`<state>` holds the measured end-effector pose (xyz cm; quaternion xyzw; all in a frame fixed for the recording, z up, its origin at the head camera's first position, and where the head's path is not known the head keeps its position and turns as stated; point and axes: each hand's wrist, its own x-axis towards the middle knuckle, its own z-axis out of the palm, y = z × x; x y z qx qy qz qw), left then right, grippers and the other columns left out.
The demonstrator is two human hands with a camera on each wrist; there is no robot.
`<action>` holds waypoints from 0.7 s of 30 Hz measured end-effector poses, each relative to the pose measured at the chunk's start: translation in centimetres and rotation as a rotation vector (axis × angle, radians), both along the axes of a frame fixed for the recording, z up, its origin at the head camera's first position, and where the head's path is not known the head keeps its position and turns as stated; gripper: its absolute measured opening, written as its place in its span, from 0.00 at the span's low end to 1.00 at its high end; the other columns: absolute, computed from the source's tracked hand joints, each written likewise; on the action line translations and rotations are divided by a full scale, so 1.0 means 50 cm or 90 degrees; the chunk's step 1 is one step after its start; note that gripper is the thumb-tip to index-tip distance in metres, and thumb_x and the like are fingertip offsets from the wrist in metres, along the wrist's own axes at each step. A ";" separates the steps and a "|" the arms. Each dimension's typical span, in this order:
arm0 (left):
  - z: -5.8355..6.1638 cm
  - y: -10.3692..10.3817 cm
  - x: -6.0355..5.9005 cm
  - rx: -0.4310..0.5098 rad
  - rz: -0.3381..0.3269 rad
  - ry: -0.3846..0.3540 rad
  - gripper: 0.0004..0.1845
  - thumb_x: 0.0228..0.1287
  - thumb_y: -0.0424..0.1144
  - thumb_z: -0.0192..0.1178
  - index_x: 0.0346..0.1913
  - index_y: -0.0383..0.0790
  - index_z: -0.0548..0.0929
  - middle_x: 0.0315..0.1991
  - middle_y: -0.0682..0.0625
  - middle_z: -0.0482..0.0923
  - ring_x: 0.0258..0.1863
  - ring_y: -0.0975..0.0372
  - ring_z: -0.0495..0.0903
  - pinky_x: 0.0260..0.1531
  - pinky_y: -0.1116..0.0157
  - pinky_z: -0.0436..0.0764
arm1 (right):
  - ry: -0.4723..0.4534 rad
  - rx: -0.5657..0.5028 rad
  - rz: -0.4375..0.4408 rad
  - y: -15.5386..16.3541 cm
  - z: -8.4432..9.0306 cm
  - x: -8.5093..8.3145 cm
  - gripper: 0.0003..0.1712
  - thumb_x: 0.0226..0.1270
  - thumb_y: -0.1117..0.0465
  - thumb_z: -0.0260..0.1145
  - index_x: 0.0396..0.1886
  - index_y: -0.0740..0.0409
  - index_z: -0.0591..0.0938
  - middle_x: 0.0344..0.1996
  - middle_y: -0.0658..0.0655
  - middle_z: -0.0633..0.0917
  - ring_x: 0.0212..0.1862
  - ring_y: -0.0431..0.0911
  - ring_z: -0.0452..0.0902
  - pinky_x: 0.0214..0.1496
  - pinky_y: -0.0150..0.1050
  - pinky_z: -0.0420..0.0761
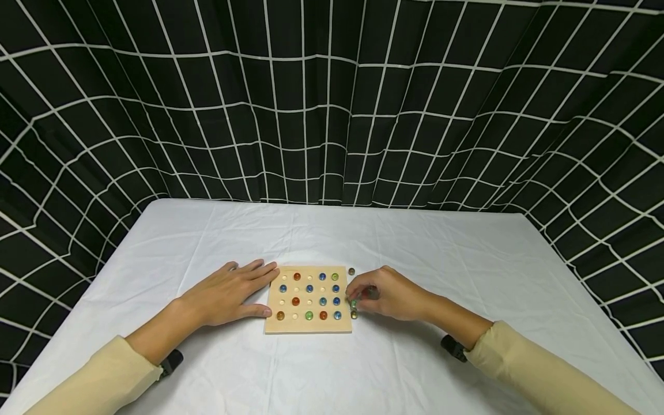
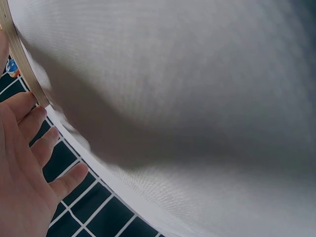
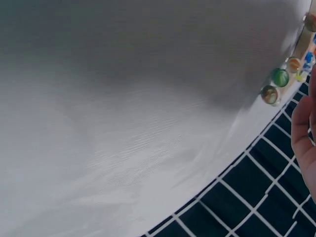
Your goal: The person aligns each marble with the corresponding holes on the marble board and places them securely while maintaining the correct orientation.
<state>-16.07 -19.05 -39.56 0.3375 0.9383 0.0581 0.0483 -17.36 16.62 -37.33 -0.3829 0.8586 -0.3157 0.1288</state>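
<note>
white cloth [image 1: 415, 242]: marble [image 1: 354, 303] at r hand [image 1: 386, 300] fingertips.

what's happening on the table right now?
A person sits at a white-clothed table with a wooden board partly filled with coloured marbles. The left hand lies flat against the board's left edge. The right hand pinches a green marble just off the right edge; two more loose marbles lie there.
</note>
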 end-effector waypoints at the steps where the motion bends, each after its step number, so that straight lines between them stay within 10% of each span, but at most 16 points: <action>1: 0.000 0.000 0.000 0.000 0.000 0.000 0.45 0.67 0.71 0.48 0.78 0.48 0.59 0.77 0.52 0.58 0.75 0.51 0.57 0.66 0.39 0.61 | -0.003 -0.002 -0.001 -0.005 0.002 -0.001 0.13 0.59 0.71 0.73 0.43 0.55 0.88 0.36 0.45 0.89 0.35 0.35 0.79 0.39 0.33 0.82; 21: -0.001 -0.001 -0.002 -0.006 0.002 -0.003 0.45 0.67 0.72 0.46 0.78 0.48 0.59 0.77 0.53 0.57 0.76 0.51 0.57 0.66 0.39 0.61 | 0.040 -0.022 -0.011 -0.094 -0.001 -0.041 0.12 0.61 0.69 0.72 0.44 0.58 0.87 0.36 0.46 0.89 0.37 0.35 0.79 0.44 0.38 0.80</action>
